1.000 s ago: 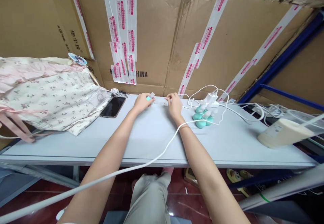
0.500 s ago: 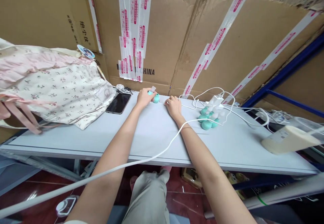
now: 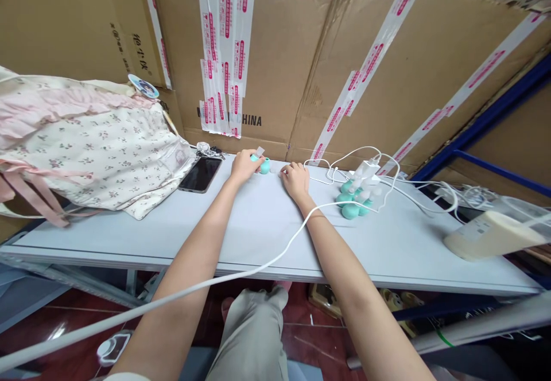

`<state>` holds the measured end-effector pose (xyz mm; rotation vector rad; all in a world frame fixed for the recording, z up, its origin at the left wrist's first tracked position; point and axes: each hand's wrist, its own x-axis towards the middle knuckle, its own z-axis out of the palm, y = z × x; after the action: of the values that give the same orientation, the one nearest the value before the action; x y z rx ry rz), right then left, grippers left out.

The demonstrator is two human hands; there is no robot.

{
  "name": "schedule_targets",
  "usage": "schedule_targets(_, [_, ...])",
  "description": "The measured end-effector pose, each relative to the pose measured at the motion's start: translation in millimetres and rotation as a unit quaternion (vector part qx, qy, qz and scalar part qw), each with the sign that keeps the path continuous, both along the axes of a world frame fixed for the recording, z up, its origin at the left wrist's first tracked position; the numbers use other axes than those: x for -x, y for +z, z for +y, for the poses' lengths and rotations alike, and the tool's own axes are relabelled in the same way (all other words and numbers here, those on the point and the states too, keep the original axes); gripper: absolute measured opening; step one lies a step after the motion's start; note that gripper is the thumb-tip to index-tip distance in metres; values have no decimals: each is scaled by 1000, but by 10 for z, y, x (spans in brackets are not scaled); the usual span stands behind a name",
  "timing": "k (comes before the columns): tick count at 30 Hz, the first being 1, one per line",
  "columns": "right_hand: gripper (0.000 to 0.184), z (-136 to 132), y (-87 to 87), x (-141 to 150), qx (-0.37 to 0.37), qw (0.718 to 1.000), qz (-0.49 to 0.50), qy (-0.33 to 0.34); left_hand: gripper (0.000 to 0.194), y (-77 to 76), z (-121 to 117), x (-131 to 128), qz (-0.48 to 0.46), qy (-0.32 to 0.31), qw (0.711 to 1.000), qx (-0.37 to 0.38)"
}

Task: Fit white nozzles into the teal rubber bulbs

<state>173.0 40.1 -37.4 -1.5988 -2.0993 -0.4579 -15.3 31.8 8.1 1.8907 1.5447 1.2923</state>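
Note:
At the back of the table my left hand is closed around a small teal piece with a translucent flat tip. Right beside its fingertips sits a round teal bulb with an opening on top. My right hand rests on the table to the right of that bulb, its fingers curled and bent down. Something small and translucent shows faintly by its fingertips, too small to name. Farther right stands a cluster of several teal bulbs with translucent tips, close to my right forearm.
A white cable crosses in front of both forearms. It runs to a white charger by the bulb cluster. A phone and a floral bag lie left. A cream-coloured container lies right. Taped cardboard walls the back.
The view has shifted very slightly. Both hands, the held teal piece and the bulb beside it stay nearly in place.

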Motion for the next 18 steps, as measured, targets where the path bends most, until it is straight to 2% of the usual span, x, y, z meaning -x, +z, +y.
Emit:
schedule_targets(9, [16,-7,9,7,18,1000,-5,5,21,1,-30,-20,36,-1,999,7])
schedule_targets(15, [32,-35,16,16,27,1000,-4,-10,20,6,-28,-27,41,-1,999,9])
schedule_targets(18, [35,-38,15,15,31,999,-6,-9,19,7,-27,-30,45,-1,999,10])
